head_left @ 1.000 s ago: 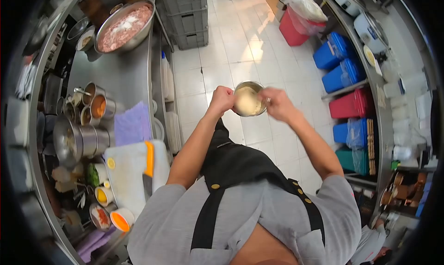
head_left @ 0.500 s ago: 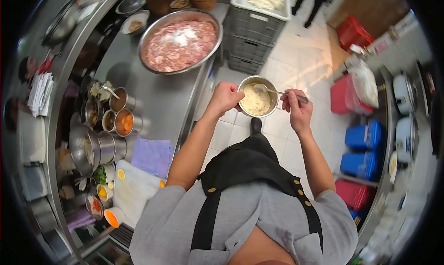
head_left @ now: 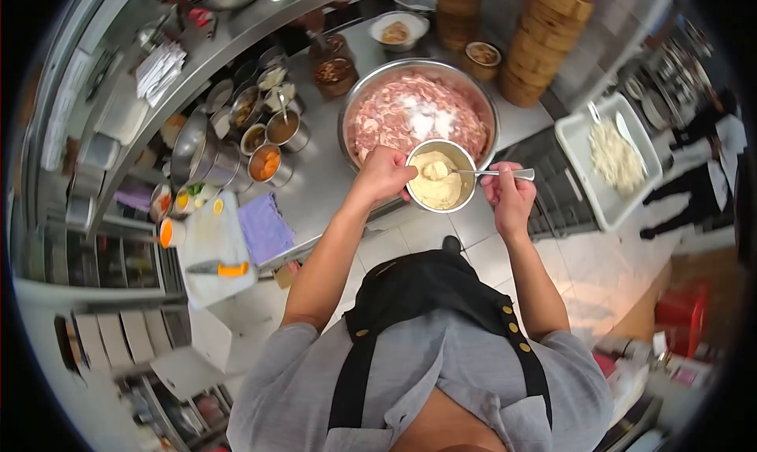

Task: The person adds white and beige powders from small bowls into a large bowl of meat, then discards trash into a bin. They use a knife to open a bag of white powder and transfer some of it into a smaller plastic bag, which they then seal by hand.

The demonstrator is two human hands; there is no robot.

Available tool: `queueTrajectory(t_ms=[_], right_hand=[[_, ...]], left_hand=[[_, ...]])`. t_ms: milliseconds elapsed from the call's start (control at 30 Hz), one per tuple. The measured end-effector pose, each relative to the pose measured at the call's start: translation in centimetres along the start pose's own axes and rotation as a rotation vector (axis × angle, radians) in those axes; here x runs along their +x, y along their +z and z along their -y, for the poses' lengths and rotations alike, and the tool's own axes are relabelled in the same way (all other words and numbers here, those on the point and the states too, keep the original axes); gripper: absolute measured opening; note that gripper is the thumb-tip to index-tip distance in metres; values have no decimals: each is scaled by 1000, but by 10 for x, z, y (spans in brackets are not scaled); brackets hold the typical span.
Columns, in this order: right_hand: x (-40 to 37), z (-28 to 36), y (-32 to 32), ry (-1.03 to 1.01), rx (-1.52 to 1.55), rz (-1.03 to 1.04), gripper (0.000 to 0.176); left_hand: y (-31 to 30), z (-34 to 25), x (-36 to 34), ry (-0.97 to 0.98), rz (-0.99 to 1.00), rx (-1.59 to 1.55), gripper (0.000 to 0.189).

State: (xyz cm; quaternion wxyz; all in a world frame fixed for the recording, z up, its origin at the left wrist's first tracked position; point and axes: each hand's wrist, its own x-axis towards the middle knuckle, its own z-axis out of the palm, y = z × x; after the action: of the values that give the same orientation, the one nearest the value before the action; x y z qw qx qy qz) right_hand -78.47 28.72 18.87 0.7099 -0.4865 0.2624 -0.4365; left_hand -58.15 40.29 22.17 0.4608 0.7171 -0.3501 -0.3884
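My left hand (head_left: 385, 176) grips the edge of a small metal pot (head_left: 472, 186) that holds pale yellow powder (head_left: 432, 193). Between the fingers of my right hand (head_left: 509, 200) is the handle of a metal spoon (head_left: 516, 174). The spoon's bowl carries a heap of the powder inside the pot. Just beyond the pot stands a large steel bowl (head_left: 492, 117) on the counter, its near rim partly hidden by the pot and my left hand. Raw chopped meat (head_left: 377, 121) fills that bowl, with a white powder patch (head_left: 432, 122) on top.
Bamboo steamers (head_left: 544, 46) stack behind the bowl. Small metal pots (head_left: 288, 133) crowd the left, near a purple cloth (head_left: 264, 225) and a cutting board (head_left: 206, 243) with an orange-handled knife (head_left: 231, 270). A white tub (head_left: 566, 137) stands right; a person (head_left: 702, 156) is beyond.
My view and body have turned right, bringing the meat bowl directly ahead. The pot is now at the bowl's near rim, and the spoon carries a heap of powder.
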Motion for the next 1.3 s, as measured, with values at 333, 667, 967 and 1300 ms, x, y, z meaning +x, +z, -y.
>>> queueTrajectory(t_ms=[333, 667, 967, 1300], right_hand=[[91, -16, 11, 290, 129, 160, 18], [162, 5, 47, -418, -248, 358, 10], [111, -24, 60, -496, -497, 516, 15], [105, -60, 55, 247, 53, 97, 17]], left_hand=[[-2, 12, 21, -87, -300, -200, 28], [-53, 48, 0, -190, -470, -385, 21], [-61, 28, 30, -136, -430, -68, 25], [-60, 7, 54, -144, -313, 72, 28]])
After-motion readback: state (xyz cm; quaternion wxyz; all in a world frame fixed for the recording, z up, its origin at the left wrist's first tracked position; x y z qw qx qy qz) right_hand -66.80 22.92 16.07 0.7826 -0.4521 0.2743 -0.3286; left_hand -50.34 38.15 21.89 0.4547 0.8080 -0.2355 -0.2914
